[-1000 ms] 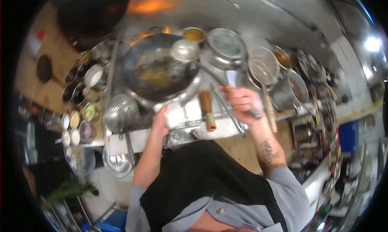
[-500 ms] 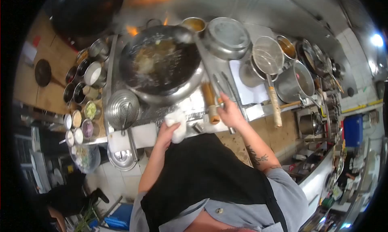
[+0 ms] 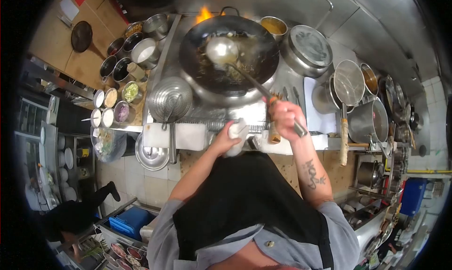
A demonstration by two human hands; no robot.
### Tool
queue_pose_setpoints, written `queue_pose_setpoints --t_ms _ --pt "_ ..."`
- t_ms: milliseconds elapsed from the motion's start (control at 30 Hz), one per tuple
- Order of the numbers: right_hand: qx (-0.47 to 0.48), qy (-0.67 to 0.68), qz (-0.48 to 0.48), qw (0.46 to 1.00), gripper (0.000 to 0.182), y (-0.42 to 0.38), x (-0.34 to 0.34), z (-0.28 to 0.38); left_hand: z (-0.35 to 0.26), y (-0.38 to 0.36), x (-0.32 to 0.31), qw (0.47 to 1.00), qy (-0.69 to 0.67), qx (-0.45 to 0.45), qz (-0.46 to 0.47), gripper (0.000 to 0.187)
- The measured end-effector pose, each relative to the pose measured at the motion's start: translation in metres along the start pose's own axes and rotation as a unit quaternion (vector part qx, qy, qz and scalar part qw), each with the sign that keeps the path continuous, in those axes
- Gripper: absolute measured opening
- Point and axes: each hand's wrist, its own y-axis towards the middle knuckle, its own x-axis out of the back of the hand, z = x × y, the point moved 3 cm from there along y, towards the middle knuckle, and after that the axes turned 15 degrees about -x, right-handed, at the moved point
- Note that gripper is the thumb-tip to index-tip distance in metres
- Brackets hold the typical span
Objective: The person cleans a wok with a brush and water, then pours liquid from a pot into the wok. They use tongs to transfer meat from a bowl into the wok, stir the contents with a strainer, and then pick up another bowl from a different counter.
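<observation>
My right hand (image 3: 287, 119) is wrapped round the handle of a ladle (image 3: 222, 50). Its round metal bowl hangs over the middle of a large dark wok (image 3: 195, 39), which holds oily liquid with bits of food. My left hand (image 3: 226, 139) grips a folded white cloth (image 3: 239, 128) at the stove's front edge, just below the wok. Flames (image 3: 204, 15) rise behind the wok's far left rim. Near my right wrist, a wooden handle (image 3: 274, 136) lies on the counter.
Left of the wok rests a perforated skimmer (image 3: 170, 100), beside several seasoning pots (image 3: 146, 53). A lidded pot (image 3: 308, 48), a mesh strainer (image 3: 349, 81) and a deep pot (image 3: 369, 121) stand to the right. Behind on the left, a person in black (image 3: 70, 218) is partly visible.
The ladle's bowl has swung from the wok's far right side to over its middle, my right hand lifting with the handle. My left hand keeps the cloth. The camera view has shifted.
</observation>
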Motion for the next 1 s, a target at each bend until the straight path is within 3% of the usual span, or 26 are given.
queue_pose_setpoints --t_ms 33,133,167,200,267,300,333,400,433,467,500,600,633,667,733,800,867,900,1000 --pt "-0.007 0.026 0.034 0.999 0.029 0.01 -0.002 0.001 -0.005 -0.001 0.0 1.0 0.018 0.002 -0.003 0.086" --pt "0.059 -0.206 -0.101 0.972 0.026 0.037 0.018 -0.014 0.0 -0.001 0.0 0.995 0.099 -0.001 -0.012 0.086" --pt "0.105 -0.274 -0.248 0.923 0.024 0.04 -0.009 -0.049 0.001 -0.003 0.0 0.992 0.122 -0.004 -0.02 0.087" --pt "0.1 -0.238 -0.314 0.914 0.025 0.043 -0.026 -0.071 0.002 -0.005 0.0 0.989 0.144 -0.005 -0.027 0.087" --pt "0.055 -0.318 -0.191 0.927 0.02 0.031 -0.009 -0.031 0.001 -0.007 0.0 0.988 0.151 0.004 -0.02 0.089" --pt "0.034 -0.122 -0.065 0.99 0.023 0.029 -0.014 -0.017 -0.001 -0.007 0.0 0.988 0.155 0.007 -0.014 0.089" --pt "-0.006 -0.007 -0.009 1.0 0.023 0.025 -0.027 -0.007 -0.004 -0.008 0.0 0.987 0.159 0.009 -0.007 0.09" --pt "0.034 -0.156 -0.052 0.986 0.026 0.03 -0.003 0.027 -0.01 -0.008 -0.001 0.987 0.158 -0.004 -0.026 0.09" --pt "0.106 -0.364 -0.214 0.901 0.031 0.03 -0.004 0.021 -0.008 -0.01 -0.003 0.985 0.163 -0.035 -0.045 0.089" --pt "0.173 -0.539 -0.359 0.742 0.036 0.029 -0.004 0.009 -0.005 -0.011 -0.005 0.982 0.169 -0.067 -0.061 0.089" --pt "0.18 -0.55 -0.412 0.704 0.046 0.026 0.001 -0.001 -0.002 -0.011 -0.007 0.975 0.181 -0.098 -0.083 0.084" --pt "0.262 -0.577 -0.427 0.645 0.055 -0.007 0.019 0.003 -0.003 -0.008 0.0 0.992 0.116 -0.022 -0.037 0.076" --pt "0.283 -0.562 -0.435 0.645 0.06 -0.019 0.012 -0.004 -0.015 -0.007 0.003 0.997 0.048 0.013 -0.061 0.067" --pt "0.295 -0.555 -0.433 0.646 0.06 -0.03 0.013 -0.007 -0.013 -0.006 0.002 0.989 -0.11 0.048 -0.084 0.065" --pt "0.319 -0.539 -0.428 0.651 0.059 -0.053 0.018 -0.013 -0.008 -0.005 0.001 0.897 -0.408 0.116 -0.125 0.061" --pt "0.354 -0.498 -0.439 0.658 0.058 -0.073 0.024 -0.02 -0.009 -0.004 0.011 0.815 -0.564 0.127 -0.024 0.059" --pt "0.352 -0.5 -0.428 0.666 0.058 -0.093 0.04 -0.02 -0.051 -0.003 0.023 0.693 -0.708 0.112 0.075 0.059" --pt "0.362 -0.493 -0.428 0.665 0.058 -0.1 0.044 -0.025 -0.058 -0.001 0.025 0.718 -0.683 0.103 0.081 0.06" --pt "0.369 -0.479 -0.428 0.672 0.06 -0.117 0.054 -0.034 -0.015 0.018 0.024 0.779 -0.611 0.137 -0.023 0.058"
